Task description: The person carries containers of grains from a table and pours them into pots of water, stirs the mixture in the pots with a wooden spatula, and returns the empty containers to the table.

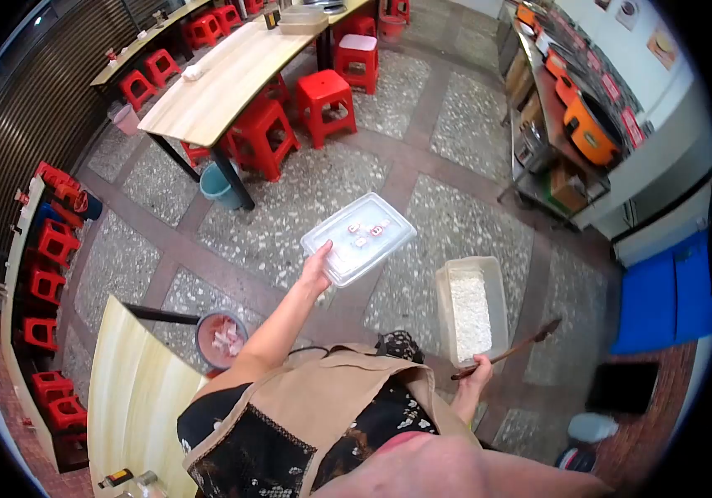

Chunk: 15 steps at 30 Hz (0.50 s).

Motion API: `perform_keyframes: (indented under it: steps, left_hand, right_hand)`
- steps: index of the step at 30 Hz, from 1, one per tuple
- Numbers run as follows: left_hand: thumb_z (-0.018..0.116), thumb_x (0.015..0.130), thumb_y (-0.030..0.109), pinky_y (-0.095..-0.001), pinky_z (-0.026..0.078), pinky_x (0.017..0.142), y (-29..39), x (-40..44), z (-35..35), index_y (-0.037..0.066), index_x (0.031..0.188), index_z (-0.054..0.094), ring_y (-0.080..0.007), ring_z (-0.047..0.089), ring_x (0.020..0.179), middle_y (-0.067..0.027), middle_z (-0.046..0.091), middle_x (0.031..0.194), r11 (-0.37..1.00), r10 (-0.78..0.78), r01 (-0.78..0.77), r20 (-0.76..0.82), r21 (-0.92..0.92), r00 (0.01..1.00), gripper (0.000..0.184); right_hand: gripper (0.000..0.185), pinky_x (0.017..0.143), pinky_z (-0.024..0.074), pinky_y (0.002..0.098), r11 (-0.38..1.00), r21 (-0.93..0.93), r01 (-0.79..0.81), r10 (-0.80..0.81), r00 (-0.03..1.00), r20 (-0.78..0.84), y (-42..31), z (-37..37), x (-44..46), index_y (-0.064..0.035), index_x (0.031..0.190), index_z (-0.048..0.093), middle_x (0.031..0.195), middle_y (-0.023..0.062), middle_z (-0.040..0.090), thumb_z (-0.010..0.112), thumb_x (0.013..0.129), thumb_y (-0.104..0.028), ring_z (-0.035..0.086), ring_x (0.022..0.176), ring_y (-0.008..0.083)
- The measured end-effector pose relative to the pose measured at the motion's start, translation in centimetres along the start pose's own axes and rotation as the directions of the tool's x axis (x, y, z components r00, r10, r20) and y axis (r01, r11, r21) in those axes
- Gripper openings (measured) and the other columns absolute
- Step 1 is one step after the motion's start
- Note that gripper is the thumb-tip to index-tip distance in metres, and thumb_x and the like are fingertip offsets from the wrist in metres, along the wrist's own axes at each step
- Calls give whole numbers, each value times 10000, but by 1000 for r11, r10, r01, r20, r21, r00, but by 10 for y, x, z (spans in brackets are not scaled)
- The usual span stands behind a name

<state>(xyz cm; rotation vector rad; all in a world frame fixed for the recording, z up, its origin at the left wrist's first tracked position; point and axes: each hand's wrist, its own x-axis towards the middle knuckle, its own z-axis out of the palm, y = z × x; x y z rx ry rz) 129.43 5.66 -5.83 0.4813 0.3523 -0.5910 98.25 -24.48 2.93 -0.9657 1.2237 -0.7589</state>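
My left hand [316, 270] grips a translucent plastic lid [343, 257] by its near left edge, thumb on top. Several small red-and-white labels show on the lid. Over on the right, my right hand [475, 378] is closed at the near end of a translucent plastic tub [499, 307]. A white, grainy mass [470, 315] lies in the tub; its exact kind is unclear. The same hand also has a long dark-brown wooden utensil [522, 343], which slants to the right past the tub, its broader end pointing away. Lid and tub are held apart above the floor.
A wooden table [223, 70] with red stools [327, 104] stands ahead, a blue-green bin [221, 187] by its leg. A second table [136, 382] and a waste bin [221, 339] are at my left. Along the right are a metal counter with orange pots [592, 129] and a blue cabinet [663, 290].
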Motion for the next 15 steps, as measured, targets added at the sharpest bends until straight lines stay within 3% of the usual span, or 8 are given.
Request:
perform_keyframes:
  steps: [1, 3, 5, 7, 8, 9, 11, 15]
  left_hand:
    - [563, 889, 188, -481, 455, 943, 14, 26, 8, 2, 1286, 381, -314, 543, 1093, -170, 514, 1221, 998, 27, -27, -12, -59, 1000, 474]
    - [562, 887, 185, -479, 445, 952, 45, 85, 25, 9, 1290, 382, -319, 541, 1095, -167, 514, 1226, 996, 40, -44, -49, -80, 998, 475]
    - [562, 879, 177, -476, 437, 959, 75, 147, 40, 5, 1292, 379, -325, 529, 1114, -169, 513, 1231, 988, 136, -142, -93, -59, 986, 483]
    - [556, 879, 182, -475, 427, 969, 108, 210, 47, 4, 1297, 374, -327, 520, 1125, -168, 505, 1244, 983, 147, -160, -132, -95, 980, 490]
    - [550, 878, 187, -473, 417, 979, 126, 238, 50, 4, 1303, 370, -328, 512, 1136, -167, 498, 1257, 978, 147, -167, -161, -121, 976, 496]
    - [542, 877, 206, -482, 391, 1000, 146, 247, 60, 9, 1311, 367, -328, 490, 1161, -162, 485, 1281, 971, 191, -200, -78, -129, 978, 508]
    - [499, 896, 220, -511, 338, 1031, 181, 278, 89, 29, 1331, 363, -333, 454, 1203, -151, 456, 1326, 949, 242, -282, -248, -141, 938, 495]
    - [548, 866, 245, -518, 322, 1037, 262, 350, 110, 56, 1359, 321, -341, 436, 1215, -145, 421, 1359, 860, 353, -436, -308, -264, 883, 574]
  right_hand:
    - [123, 361, 381, 311, 997, -68, -27, 29, 999, 29, -8, 23, 17, -56, 646, 488, 527, 59, 467, 568, 599, -137, 475, 389, 212]
    - [180, 482, 425, 323, 996, -89, 14, -8, 998, 70, -19, 72, 57, 13, 769, 518, 699, 89, 516, 540, 607, -61, 532, 569, 216]
    - [202, 517, 444, 327, 989, -147, 13, -3, 998, 64, -32, 135, 92, 32, 794, 520, 731, 92, 536, 532, 613, -56, 546, 590, 220]
    - [209, 326, 376, 328, 972, -147, 181, -171, 982, 80, -50, 208, 126, 15, 796, 512, 606, 104, 495, 535, 623, -100, 459, 365, 222]
    - [319, 433, 444, 337, 971, -182, 154, -128, 980, 151, -47, 227, 163, 43, 922, 508, 730, 112, 527, 529, 627, -75, 530, 491, 231]
    - [386, 569, 466, 345, 949, -218, 228, -200, 969, 142, -48, 267, 171, 57, 980, 512, 815, 98, 536, 534, 615, -67, 556, 651, 224]
    - [391, 628, 441, 333, 975, -139, 175, -141, 965, 221, -69, 348, 201, 57, 980, 525, 851, 86, 534, 535, 605, -55, 534, 734, 208]
    - [375, 539, 421, 322, 958, -236, 161, -60, 921, 385, -110, 525, 252, 11, 986, 555, 740, 75, 525, 541, 618, -62, 503, 590, 192]
